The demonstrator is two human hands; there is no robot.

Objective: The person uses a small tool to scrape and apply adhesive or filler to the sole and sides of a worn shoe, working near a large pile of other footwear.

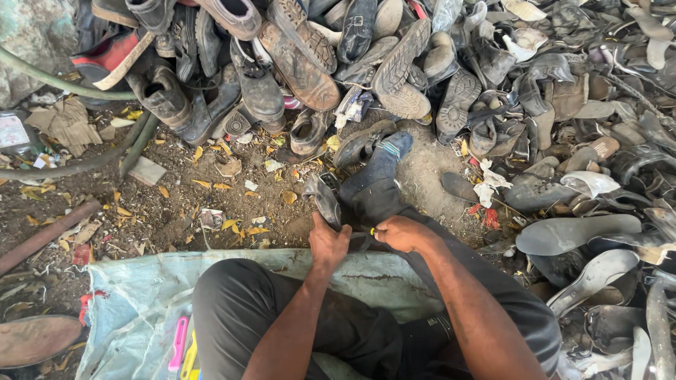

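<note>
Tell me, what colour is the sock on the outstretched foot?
Dark blue sock, lighter blue at toe; head view.

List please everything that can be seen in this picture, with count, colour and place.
old boots and shoes: many, dark and muddy, heaped along the top
loose soles: many, grey, piled at right
shoe piece: one, black, held upright in the left hand
hoses: two or more, green, upper left
pipe: one, rusty brown, left
sack sheet: one, pale blue, under the person
dry leaves: many, yellow, on the dirt
left hand: grips the shoe piece
right hand: closed on a small yellow-tipped tool
</note>
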